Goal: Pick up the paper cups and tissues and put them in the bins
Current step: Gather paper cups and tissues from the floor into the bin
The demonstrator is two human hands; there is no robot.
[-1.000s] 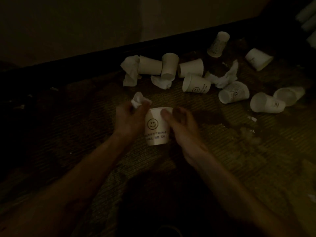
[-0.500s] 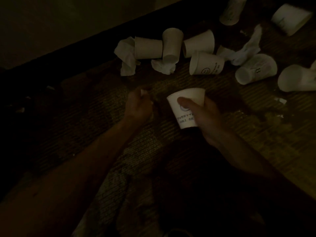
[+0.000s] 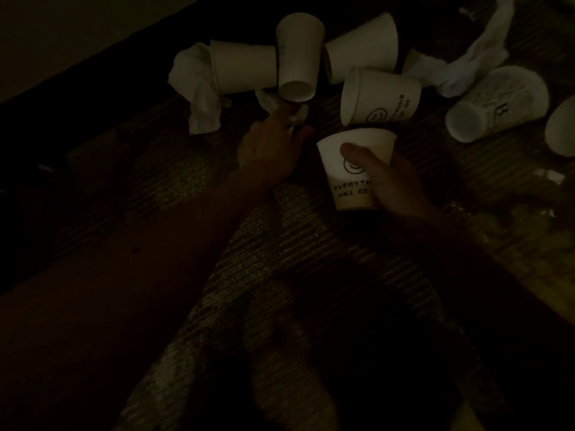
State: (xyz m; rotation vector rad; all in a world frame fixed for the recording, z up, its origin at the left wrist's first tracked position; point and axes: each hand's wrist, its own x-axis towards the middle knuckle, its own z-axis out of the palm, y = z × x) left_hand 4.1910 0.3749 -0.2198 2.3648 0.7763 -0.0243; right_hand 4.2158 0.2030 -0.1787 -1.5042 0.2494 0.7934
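A dim striped carpet (image 3: pixel 280 259) fills the frame, with a dark strip of wall base across the upper left. Two bare forearms extend up from the bottom edge. At centre right the right hand (image 3: pixel 392 181) is wrapped round the held cup (image 3: pixel 333 169), thumb across its front. This cup is upright and mouth up, and it is printed with a smiley face and lettering. The left hand (image 3: pixel 273 141) lies at centre, its fingers (image 3: pixel 289 119) touching a small tissue (image 3: pixel 269 101); it is too dark to tell whether they pinch it. White paper cups lie on their sides along the top: a plain cup (image 3: pixel 242 66), a crossing cup (image 3: pixel 297 54) over its end, a rear cup (image 3: pixel 364 45), a smiley cup (image 3: pixel 379 98) just above the held cup, and a numbered cup (image 3: pixel 497 104) at the right. A crumpled tissue (image 3: pixel 199 88) touches the plain cup on the left, and a long tissue (image 3: pixel 466 66) trails in the upper right. Small white scraps (image 3: pixel 550 177) dot the right edge.
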